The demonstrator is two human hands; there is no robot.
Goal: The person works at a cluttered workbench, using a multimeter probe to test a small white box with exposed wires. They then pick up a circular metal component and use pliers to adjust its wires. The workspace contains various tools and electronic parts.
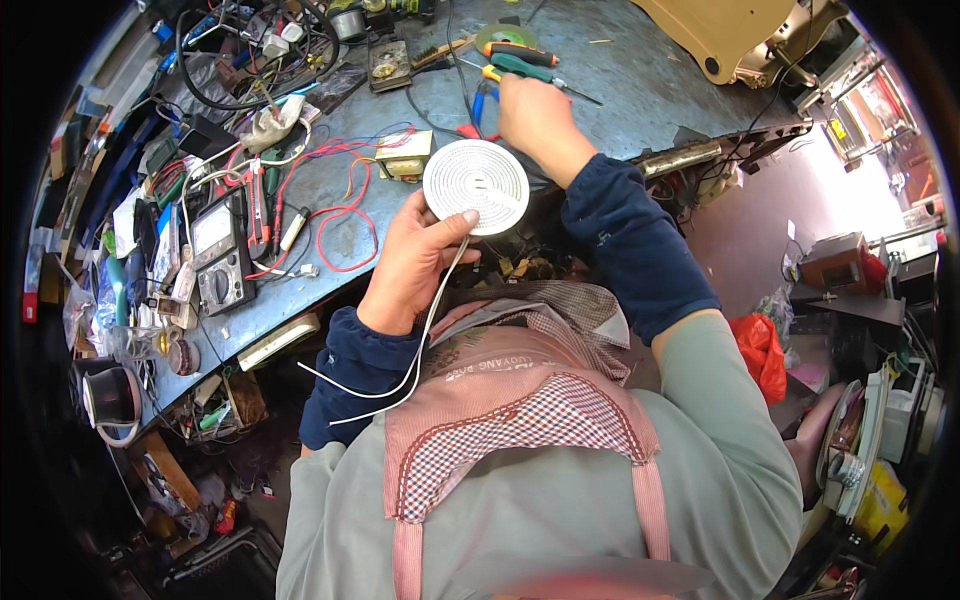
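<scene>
My left hand (415, 255) pinches the lower edge of a round white disc (470, 180) with fine concentric rings, like a flat spiral coil. Its thumb lies on the ringed face. Two thin white wires (428, 325) hang from the disc, past my left sleeve. My right hand (540, 118) reaches over the bench among several hand tools, back upward; its fingertips are mostly hidden. Close to them lie a green-handled screwdriver (520, 67), an orange-and-black handled tool (530, 52) and a blue-handled tool (478, 103). Whether the fingers grip one of these does not show.
A small yellow-sided transformer (404, 155) sits left of the disc. On the blue bench (340, 235) are an analog multimeter (220, 245), red test leads (345, 215) and tangled cables. A large tan metal part (725, 35) stands far right; a red bag (760, 355) is lower right.
</scene>
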